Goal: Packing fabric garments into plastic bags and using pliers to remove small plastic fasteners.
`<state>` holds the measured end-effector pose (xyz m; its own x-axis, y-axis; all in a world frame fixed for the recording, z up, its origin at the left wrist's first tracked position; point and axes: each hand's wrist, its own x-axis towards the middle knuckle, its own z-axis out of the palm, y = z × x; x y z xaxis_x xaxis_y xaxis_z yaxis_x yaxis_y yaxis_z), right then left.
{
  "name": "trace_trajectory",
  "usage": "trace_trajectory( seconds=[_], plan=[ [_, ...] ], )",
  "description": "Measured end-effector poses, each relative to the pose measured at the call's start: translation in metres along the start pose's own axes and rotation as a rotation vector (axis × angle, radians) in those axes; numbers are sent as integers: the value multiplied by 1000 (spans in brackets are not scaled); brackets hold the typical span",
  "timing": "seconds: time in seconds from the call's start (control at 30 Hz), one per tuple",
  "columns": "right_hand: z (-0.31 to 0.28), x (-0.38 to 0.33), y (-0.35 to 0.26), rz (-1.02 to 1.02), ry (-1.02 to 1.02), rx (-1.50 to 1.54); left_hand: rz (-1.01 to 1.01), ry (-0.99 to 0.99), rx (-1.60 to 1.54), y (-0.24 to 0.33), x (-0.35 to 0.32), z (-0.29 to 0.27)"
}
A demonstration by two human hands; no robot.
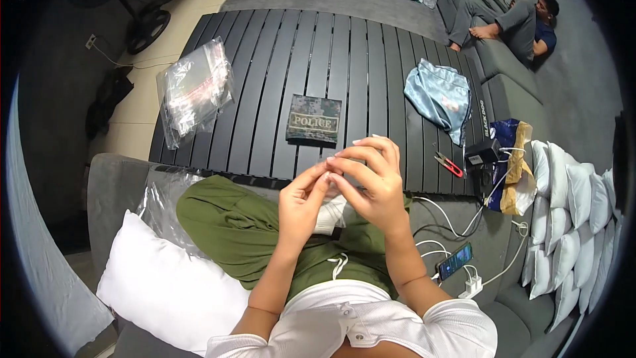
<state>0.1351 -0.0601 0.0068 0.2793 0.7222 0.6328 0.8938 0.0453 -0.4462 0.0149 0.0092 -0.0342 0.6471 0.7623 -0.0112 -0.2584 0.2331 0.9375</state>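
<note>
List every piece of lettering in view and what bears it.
Square camouflage fabric piece: one pale, legible word, not transcribed.
Black slatted table: white edge lettering, also not transcribed.
Dark rectangular smartphone: screen text too small to read.
Flat clear plastic bags: any print too blurred.
Black boxy device: marks too small.

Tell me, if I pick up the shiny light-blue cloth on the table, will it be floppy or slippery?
The shiny light-blue cloth will probably flop, since it lies in soft creases. Its glossy sheen suggests it might slide easily across the black slatted table. It lies low and looks thin, so it's likely light.
</note>
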Motion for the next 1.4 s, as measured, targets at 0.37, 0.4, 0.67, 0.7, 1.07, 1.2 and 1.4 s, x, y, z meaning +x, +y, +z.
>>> trace_trajectory(
  seconds=[0.37,0.4,0.67,0.7,1.07,1.2,1.4],
  plan=[
    [-22,-23,9,-138,-43,-89,302,-76,942,14,-21,20],
    [-21,-25,9,-126,-39,-85,354,-103,996,14,-22,21],
    [-25,-41,29,135,33,163,6,-155,746,7,-24,29],
    [-25,-44,31,193,35,224,-113,-189,623,8,-22,30],
    [-46,-99,117,1036,499,1090,-404,-121,-19,3,-14,-10],
    [-80,-143,169,1038,820,1084,-379,3,-52,1,-11,-21],
    [-106,-194,190,1130,614,306,-294,226,17,8,-7,-49]
  ],
)
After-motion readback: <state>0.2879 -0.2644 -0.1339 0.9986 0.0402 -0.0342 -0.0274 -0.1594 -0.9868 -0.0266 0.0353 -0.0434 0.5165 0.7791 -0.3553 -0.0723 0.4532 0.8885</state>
